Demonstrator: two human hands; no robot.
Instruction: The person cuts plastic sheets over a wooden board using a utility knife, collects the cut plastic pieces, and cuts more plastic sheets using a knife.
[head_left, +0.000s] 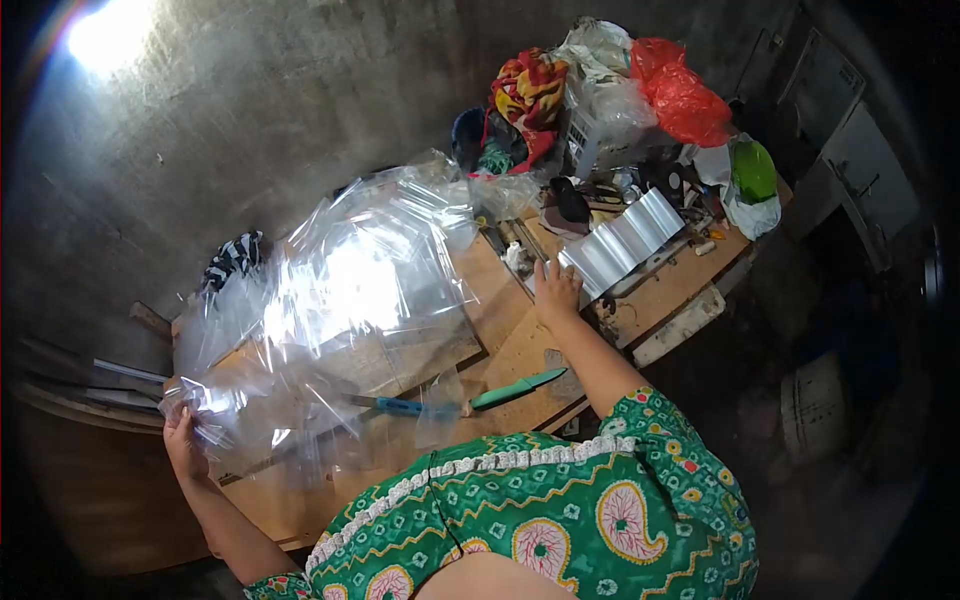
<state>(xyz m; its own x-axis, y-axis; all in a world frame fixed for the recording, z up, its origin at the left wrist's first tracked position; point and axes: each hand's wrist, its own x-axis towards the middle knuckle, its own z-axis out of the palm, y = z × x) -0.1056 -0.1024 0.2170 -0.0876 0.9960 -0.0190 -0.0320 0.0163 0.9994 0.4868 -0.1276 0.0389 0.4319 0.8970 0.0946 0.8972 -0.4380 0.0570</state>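
Observation:
At the table's left edge, my left hand (184, 446) pinches a crumpled piece of clear plastic film (225, 405), its fingers partly behind the film. My right hand (557, 292) lies with fingers stretched out at the near-left end of a shiny, wavy silver sheet (620, 243), fingertips right at its edge. Between the two hands, a large heap of clear plastic sheets (385, 265) spreads over the tabletop, glaring in the light. Nearer to me lie a green knife (518, 388) and a blue-handled tool (400, 406), the latter partly covered by plastic scraps.
Small tools and odds and ends crowd the wooden table (500, 290) behind the silver sheet. At the back stand a grey basket (585, 145), a red plastic bag (682, 95) and patterned cloth (530, 90). A green bowl (753, 170) sits at the right corner, beside a grey wall (330, 90).

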